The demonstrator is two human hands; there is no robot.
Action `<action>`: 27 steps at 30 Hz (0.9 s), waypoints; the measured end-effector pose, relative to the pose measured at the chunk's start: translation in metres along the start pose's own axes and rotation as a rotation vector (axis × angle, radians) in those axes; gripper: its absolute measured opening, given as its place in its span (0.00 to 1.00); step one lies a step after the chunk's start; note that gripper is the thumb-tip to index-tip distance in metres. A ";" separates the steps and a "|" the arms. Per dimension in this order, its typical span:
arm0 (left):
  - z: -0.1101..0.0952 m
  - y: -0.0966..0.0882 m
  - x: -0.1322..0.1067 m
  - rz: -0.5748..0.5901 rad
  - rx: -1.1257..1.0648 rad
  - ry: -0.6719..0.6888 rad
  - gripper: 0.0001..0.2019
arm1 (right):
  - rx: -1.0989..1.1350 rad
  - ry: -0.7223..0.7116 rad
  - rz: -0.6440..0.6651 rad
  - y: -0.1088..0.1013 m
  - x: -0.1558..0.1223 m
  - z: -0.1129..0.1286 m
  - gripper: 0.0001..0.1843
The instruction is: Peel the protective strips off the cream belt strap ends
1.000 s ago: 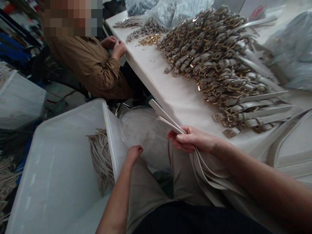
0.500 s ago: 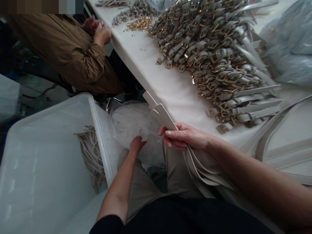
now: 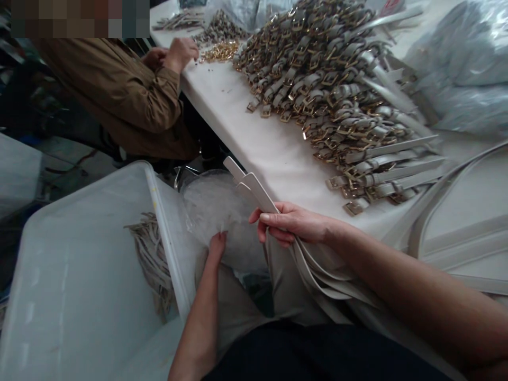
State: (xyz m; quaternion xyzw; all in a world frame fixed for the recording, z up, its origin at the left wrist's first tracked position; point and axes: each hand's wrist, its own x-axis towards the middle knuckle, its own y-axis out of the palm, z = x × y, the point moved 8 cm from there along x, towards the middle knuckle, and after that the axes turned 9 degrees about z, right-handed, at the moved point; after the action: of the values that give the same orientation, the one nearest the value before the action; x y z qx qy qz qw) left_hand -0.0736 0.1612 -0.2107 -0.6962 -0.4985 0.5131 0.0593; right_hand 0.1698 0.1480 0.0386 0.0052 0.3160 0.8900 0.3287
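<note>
My right hand (image 3: 291, 222) is closed around several pale straps (image 3: 257, 196). Their flat ends stick out past the fingers toward the table, and their long tails hang in loops below the wrist. Lower to the left, my left hand (image 3: 217, 246) is at a clear plastic bag (image 3: 214, 203) with whitish contents, beside my knee. Its fingers look drawn together; a small pale streak shows at the fingertips, too faint to name.
A large heap of straps with gold buckles (image 3: 317, 79) lies on the white-covered table (image 3: 254, 137). Small gold parts (image 3: 222, 51) lie behind it. A translucent bin (image 3: 99, 254) holds more straps (image 3: 153, 264). A co-worker in a brown jacket (image 3: 138, 106) is at the table's far left.
My left hand has shifted slightly left and down against the plastic bag, its spread fingers drawing together. My right hand keeps the straps. The co-worker's hands have moved toward the table.
</note>
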 end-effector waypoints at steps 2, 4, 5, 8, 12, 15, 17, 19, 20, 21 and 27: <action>-0.003 -0.018 -0.016 -0.054 -0.136 0.013 0.14 | -0.019 0.004 -0.003 0.000 0.001 0.000 0.22; -0.007 -0.032 -0.035 -0.088 -0.282 0.031 0.13 | -0.037 0.009 -0.009 -0.001 0.002 0.000 0.21; -0.009 -0.037 -0.044 -0.101 -0.358 0.047 0.15 | -0.046 0.012 -0.011 -0.001 0.002 0.000 0.21; -0.020 -0.052 -0.075 -0.139 -0.565 0.120 0.23 | -0.069 0.018 -0.020 -0.002 0.004 0.000 0.19; -0.037 -0.078 -0.115 -0.246 -0.726 0.234 0.28 | -0.098 0.029 -0.042 -0.007 0.007 -0.003 0.17; -0.049 -0.103 -0.146 -0.413 -0.823 0.331 0.26 | -0.104 0.034 -0.091 -0.010 0.009 -0.004 0.14; -0.058 -0.121 -0.170 -0.546 -0.821 0.415 0.22 | -0.078 0.041 -0.151 -0.009 0.008 -0.004 0.13; -0.074 -0.137 -0.196 -0.664 -0.683 0.519 0.17 | -0.009 0.075 -0.180 0.000 0.008 -0.008 0.15; -0.085 -0.143 -0.210 -0.719 -0.573 0.586 0.15 | 0.036 0.107 -0.166 0.009 0.008 -0.011 0.16; -0.096 -0.147 -0.224 -0.774 -0.459 0.664 0.13 | 0.079 0.146 -0.132 0.020 0.009 -0.015 0.18; -0.147 -0.133 -0.284 -0.891 0.102 1.123 0.10 | 0.216 0.320 0.103 0.090 0.021 -0.033 0.29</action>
State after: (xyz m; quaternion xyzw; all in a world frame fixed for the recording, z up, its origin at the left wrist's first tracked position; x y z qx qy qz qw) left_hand -0.0375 0.0754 0.1228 -0.5819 -0.6049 0.0270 0.5429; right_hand 0.0937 0.0891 0.0587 -0.0851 0.4573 0.8559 0.2258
